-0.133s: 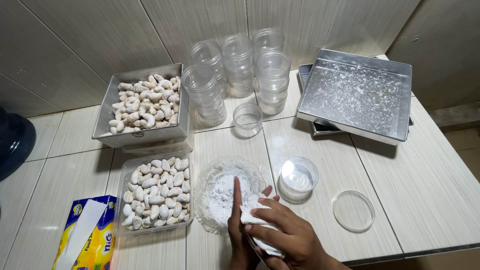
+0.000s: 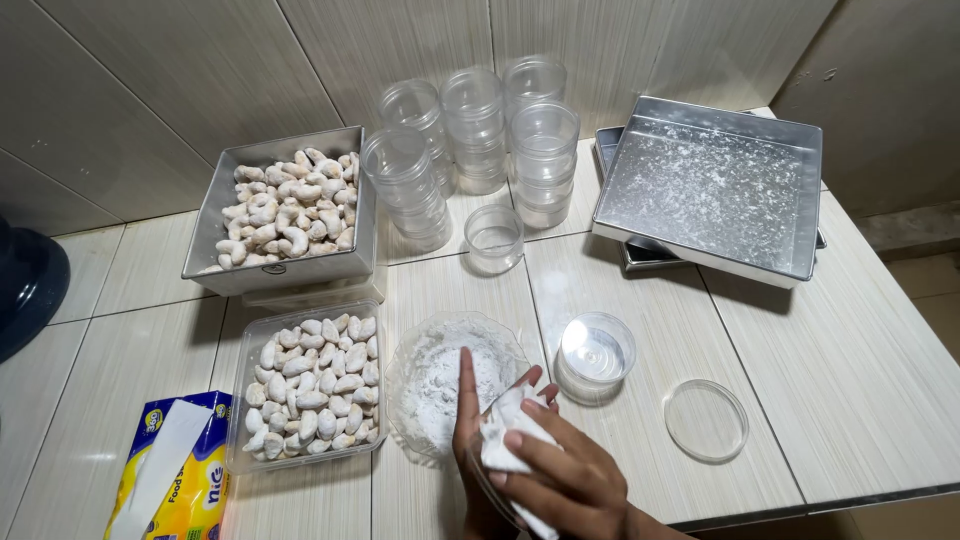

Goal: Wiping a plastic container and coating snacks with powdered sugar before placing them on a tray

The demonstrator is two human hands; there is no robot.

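My right hand [image 2: 560, 470] still grips a white tissue [image 2: 505, 440] against something clear in my left hand [image 2: 470, 440], beside the powder bowl [image 2: 445, 385]; nothing has shifted.

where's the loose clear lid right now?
In the head view the clear round lid lies flat on the table at lower right, just right of the small clear jar and in front of the empty metal tray.

Both hands [image 2: 530, 470] together, fingers curled.

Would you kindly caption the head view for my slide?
Two hands hold a white tissue beside a glass bowl of white powder, among trays of crescent cookies.
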